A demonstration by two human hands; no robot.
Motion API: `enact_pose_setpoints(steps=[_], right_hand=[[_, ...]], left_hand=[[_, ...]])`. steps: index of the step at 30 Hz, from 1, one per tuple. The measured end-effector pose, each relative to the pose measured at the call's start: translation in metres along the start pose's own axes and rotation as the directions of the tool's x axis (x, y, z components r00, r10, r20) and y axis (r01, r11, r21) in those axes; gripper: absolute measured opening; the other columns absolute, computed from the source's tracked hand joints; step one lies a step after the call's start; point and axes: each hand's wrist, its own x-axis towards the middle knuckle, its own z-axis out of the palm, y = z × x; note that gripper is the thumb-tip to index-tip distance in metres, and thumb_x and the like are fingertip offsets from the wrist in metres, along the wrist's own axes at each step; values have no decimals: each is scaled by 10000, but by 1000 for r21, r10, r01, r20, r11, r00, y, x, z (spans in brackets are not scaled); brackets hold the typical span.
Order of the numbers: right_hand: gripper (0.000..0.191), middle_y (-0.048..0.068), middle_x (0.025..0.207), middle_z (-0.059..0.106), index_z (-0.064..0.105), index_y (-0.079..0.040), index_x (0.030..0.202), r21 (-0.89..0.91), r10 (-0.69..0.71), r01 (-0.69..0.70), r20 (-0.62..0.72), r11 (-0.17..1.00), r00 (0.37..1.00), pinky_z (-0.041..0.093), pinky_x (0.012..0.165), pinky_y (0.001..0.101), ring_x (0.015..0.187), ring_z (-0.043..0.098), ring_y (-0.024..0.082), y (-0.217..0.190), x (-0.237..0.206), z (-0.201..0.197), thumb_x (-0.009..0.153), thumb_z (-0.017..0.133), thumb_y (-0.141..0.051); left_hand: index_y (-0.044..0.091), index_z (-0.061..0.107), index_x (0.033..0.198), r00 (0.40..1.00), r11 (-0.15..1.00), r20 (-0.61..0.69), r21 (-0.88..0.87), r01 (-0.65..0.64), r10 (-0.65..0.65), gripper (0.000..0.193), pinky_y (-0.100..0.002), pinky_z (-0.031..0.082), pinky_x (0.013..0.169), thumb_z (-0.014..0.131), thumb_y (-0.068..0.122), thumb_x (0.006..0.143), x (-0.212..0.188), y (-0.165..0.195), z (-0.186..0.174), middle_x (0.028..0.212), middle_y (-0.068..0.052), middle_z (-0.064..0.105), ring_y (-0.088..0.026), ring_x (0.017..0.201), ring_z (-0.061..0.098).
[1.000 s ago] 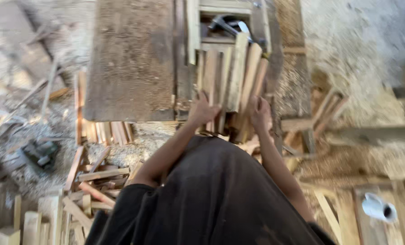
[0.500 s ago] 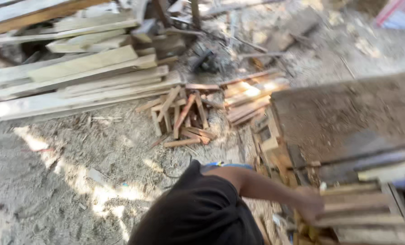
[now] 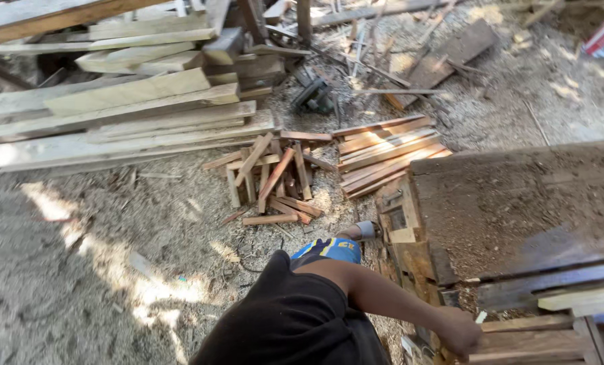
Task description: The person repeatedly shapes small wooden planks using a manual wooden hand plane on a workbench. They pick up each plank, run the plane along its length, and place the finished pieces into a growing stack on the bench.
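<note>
My left hand [image 3: 461,334] is at the bottom right, at the end of my bare arm, fingers curled over the near ends of several pale wooden strips [image 3: 542,341]. The strips lie flat along the lower edge of a worn wooden worktable [image 3: 518,203] dusted with sawdust. My right hand is out of the frame. My black shirt and blue shorts fill the bottom middle, and one foot [image 3: 366,230] stands beside the table's frame.
A loose pile of short sticks [image 3: 275,179] and a neat stack of longer strips [image 3: 383,152] lie on the sawdust ground left of the table. Long planks [image 3: 126,108] are stacked at the upper left. A dark power tool [image 3: 313,94] sits among scraps beyond.
A second ago the view looked straight down on the table with both hands on the strips. It has swung left to the ground and piles; only the left hand still shows.
</note>
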Motion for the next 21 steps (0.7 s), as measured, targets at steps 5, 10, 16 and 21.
enact_pose_setpoints(steps=[5,10,16,21], right_hand=[[524,243,1297,601,643,3,1264,-44,43,-45,-39,998,998,440,991,522,1189,546,425,30,26,-17,1040,759,-456],[596,283,1382,648,686,8,1340,-32,120,-120,0,992,993,467,1049,564,1265,588,477,61,27,-43,1007,796,-474],[534,207,1537,539,637,-27,1403,325,438,-430,52,843,897,443,1151,535,1445,473,367,14,29,-69,1052,622,-429],[652,217,1458,592,574,-28,1438,746,445,-476,267,467,855,552,1048,436,1316,599,308,-3,58,-115,1017,582,-526]], left_hand=[[77,800,845,929,938,302,-330,-109,214,345,-433,541,729,737,411,906,59,-44,-24,835,-127,761,-269,781,710],[124,812,1028,840,901,541,-345,262,-37,392,-348,589,645,796,467,840,115,-52,-44,864,-39,776,-189,733,716],[-86,514,1400,609,728,781,-498,470,141,664,-344,638,882,745,318,926,143,-26,-104,1143,-223,732,-237,948,747],[-72,427,1479,554,803,796,-485,346,242,775,-360,601,956,763,302,889,142,-7,-142,1246,-190,687,-234,1059,716]])
